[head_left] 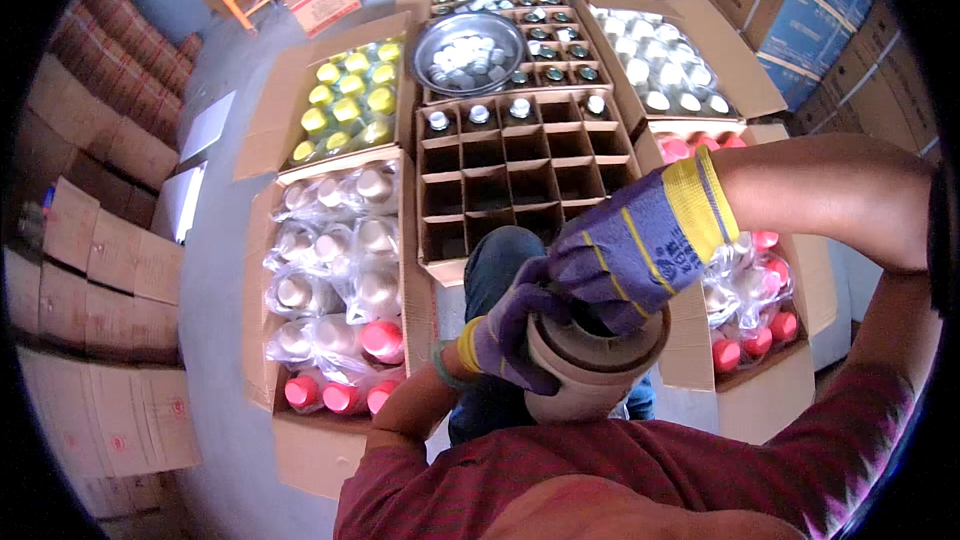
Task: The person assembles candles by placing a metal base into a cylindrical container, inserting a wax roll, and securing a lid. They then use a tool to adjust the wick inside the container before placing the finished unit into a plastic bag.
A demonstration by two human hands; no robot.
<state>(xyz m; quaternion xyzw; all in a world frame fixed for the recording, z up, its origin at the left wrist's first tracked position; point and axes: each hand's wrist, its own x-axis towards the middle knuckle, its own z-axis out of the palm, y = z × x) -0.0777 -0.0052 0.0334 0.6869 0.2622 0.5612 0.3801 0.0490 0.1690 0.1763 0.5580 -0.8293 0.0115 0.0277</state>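
The person holds a pale beige bottle (585, 365) close in front of the chest, above the lap, just beside the near edge of the divided carton (520, 175). Its long axis runs roughly upright, tilted a little, with the top end pointing up toward the camera.

The left hand (505, 335), in a purple glove with a yellow cuff, is curled around the bottle's left wall and grips it. The right hand (625, 255), gloved the same way, is closed down over the bottle's top, its fingers bent round the rim; what lies under the palm is hidden.

The divided carton is mostly empty cells; four capped bottles stand along its far edge. To its left, one carton (335, 310) holds bagged bottles, with about four pink caps showing at its near end. Beyond that a carton of yellow-capped bottles (350, 100) shows about ten caps. One round metal bowl (468, 52) of small pale caps sits at the far edge. A carton of pink-capped bottles (760, 330) lies at the right.
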